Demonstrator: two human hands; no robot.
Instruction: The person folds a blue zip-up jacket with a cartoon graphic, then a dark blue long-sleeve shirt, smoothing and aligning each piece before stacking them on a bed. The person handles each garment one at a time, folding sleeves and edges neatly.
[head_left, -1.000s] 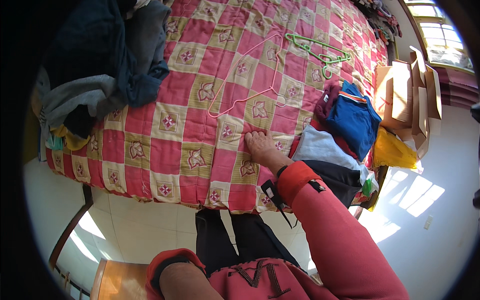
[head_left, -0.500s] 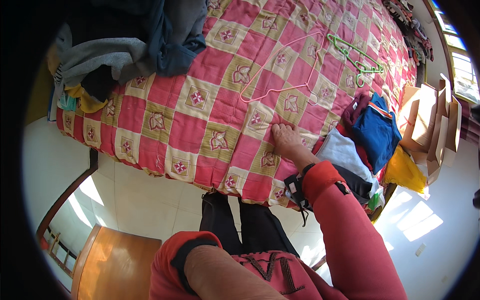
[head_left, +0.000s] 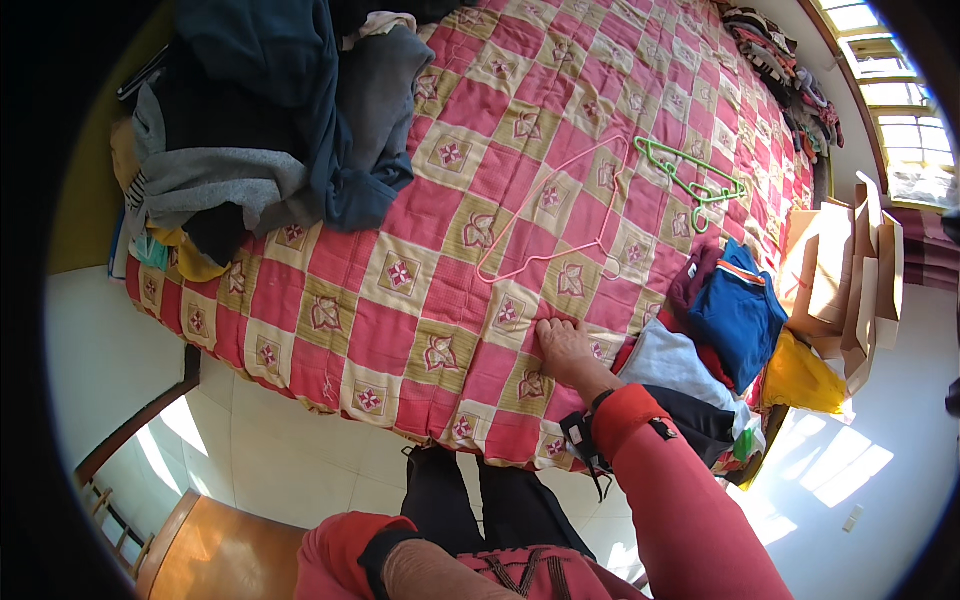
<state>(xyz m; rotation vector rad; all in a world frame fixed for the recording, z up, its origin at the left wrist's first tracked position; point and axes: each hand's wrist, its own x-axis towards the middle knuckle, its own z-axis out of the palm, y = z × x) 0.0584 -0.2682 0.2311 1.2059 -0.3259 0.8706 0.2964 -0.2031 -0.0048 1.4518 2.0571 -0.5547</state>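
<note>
My right hand (head_left: 566,350) rests on the pink and beige checked quilt (head_left: 390,330) near the bed's front edge. Its fingers are curled under against the cloth, and nothing shows in them. Beyond it lies a pink clothes hanger (head_left: 540,258), flat on the quilt. Farther right is a green clothes hanger (head_left: 690,185), perhaps more than one. Beside my right wrist sits a pile of clothes with a light grey garment (head_left: 672,360), a blue one (head_left: 738,315) and a black one (head_left: 690,422). Only my left forearm (head_left: 440,572) shows at the lower edge; the hand is out of the picture.
Dark and grey clothes (head_left: 250,120) are heaped at the far left. An open cardboard box (head_left: 835,270) and a yellow cloth (head_left: 803,375) stand at the right. More clothes (head_left: 785,75) lie by the window. A wooden chair or stool (head_left: 225,550) is at the lower left.
The view has tilted up, so the bed and everything on it sit lower in the picture. My right hand stays at the same spot on the quilt.
</note>
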